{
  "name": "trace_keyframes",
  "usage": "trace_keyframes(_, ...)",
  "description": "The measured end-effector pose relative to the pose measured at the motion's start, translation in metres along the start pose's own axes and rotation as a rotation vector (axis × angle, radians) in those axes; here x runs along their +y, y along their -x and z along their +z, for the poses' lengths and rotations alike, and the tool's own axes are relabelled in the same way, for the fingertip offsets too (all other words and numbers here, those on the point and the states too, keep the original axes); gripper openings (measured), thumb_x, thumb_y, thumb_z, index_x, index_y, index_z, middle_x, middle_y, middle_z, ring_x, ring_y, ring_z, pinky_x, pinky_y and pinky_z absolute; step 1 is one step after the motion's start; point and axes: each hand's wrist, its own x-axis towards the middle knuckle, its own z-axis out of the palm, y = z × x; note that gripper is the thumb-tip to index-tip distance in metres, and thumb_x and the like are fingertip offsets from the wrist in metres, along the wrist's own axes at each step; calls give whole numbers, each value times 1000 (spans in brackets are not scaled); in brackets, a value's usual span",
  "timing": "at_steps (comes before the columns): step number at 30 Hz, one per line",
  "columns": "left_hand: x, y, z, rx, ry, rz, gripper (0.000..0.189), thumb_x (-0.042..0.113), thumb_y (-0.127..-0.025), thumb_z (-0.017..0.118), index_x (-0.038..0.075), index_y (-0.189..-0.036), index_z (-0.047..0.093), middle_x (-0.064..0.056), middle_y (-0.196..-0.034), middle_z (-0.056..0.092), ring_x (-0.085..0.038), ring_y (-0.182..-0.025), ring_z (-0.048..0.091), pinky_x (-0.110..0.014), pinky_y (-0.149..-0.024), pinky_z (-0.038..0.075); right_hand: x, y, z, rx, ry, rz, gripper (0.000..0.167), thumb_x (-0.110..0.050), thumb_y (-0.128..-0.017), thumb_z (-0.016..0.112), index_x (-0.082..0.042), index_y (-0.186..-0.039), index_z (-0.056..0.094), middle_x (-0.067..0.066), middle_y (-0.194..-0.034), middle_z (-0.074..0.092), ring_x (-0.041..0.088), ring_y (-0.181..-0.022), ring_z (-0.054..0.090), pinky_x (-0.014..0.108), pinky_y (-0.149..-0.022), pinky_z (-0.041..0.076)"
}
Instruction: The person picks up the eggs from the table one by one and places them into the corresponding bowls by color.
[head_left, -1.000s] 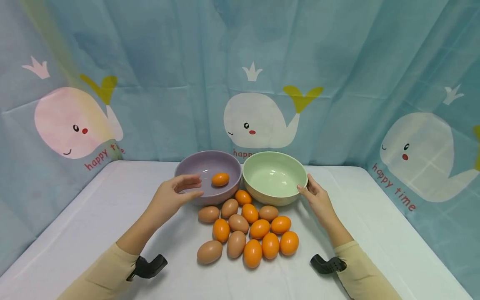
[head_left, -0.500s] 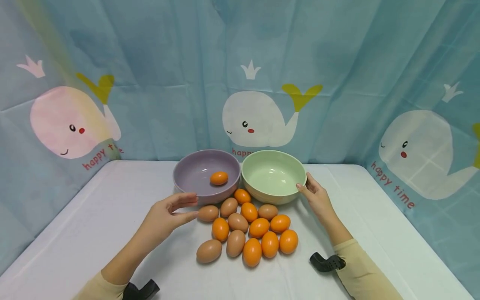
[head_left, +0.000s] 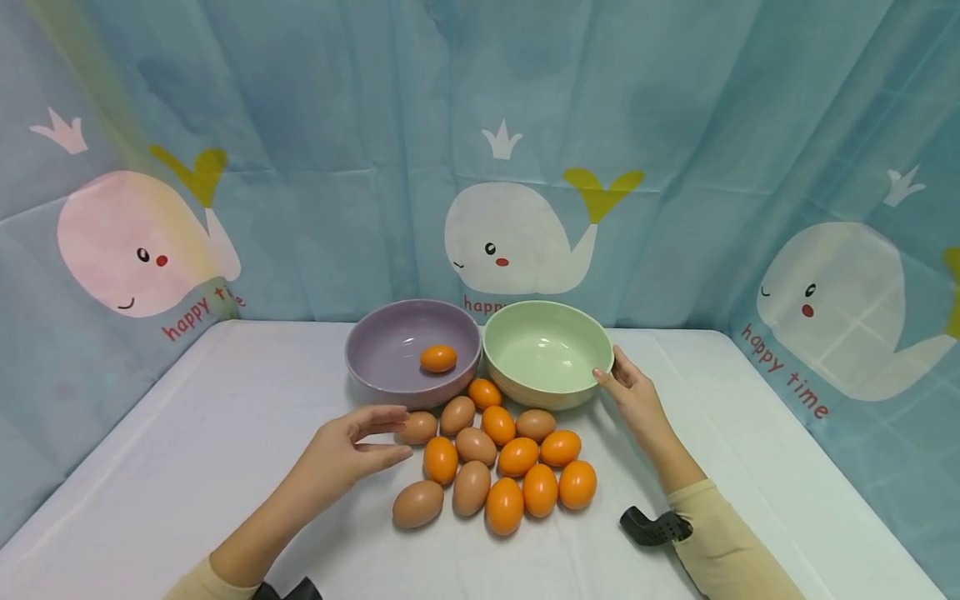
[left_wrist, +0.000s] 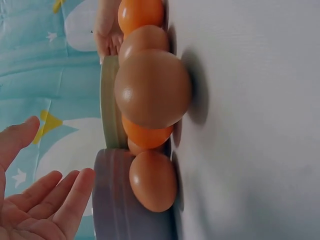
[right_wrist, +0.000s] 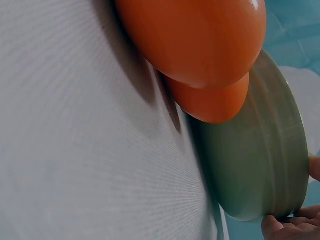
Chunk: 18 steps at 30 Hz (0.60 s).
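My left hand (head_left: 341,450) hovers in front of the purple bowl (head_left: 375,379), thumb and fingers apart with nothing between them. Its fingertips overlap the leftmost brown egg (head_left: 420,428) in the head view. In the left wrist view that hand (left_wrist: 45,205) is spread beside the purple bowl, and a brown egg (left_wrist: 152,90) looms close to the camera. My right hand (head_left: 633,396) grips the right rim of the green bowl (head_left: 547,383), thumb over the edge and fingers outside. One orange egg (head_left: 438,359) lies inside the purple bowl; the green bowl holds nothing.
Several brown and orange eggs (head_left: 504,506) lie in a loose cluster on the white tablecloth (head_left: 600,567) in front of the touching bowls. Behind rises a blue whale-print curtain (head_left: 360,167). Two orange eggs (right_wrist: 195,40) fill the upper right wrist view.
My left hand has drawn back from above the purple bowl toward the front, then shifted slightly right beside the brown eggs. The right hand stays on the green bowl.
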Motion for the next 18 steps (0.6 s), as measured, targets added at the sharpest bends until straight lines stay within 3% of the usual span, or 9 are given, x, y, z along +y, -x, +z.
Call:
trace_keyframes(4,-1,2,4,-20,-5,-7,54,29,-84,80,9,-131,62,-9,-132,65,-27,-119,63,-25,-88,57,0,1,0,-1,3,-3,77,-28,-103,55,-9,-159,7,6,-167,9,18,-155,11,35,-123,20)
trace_keyframes(10,-6,4,7,-67,9,12,57,28,-83,81,4,-131,61,-14,-131,65,-26,-109,69,-25,-84,59,-2,1,0,5,-16,-12,76,-25,-103,55,-7,-159,8,8,-166,10,19,-154,13,35,-123,20)
trace_keyframes(18,-13,6,11,-91,-19,-12,56,29,-80,83,6,-128,64,-13,-130,66,-28,-117,65,-26,-84,59,-3,0,1,13,-34,-16,75,-23,-102,56,-6,-159,9,9,-166,12,18,-154,14,34,-123,20)
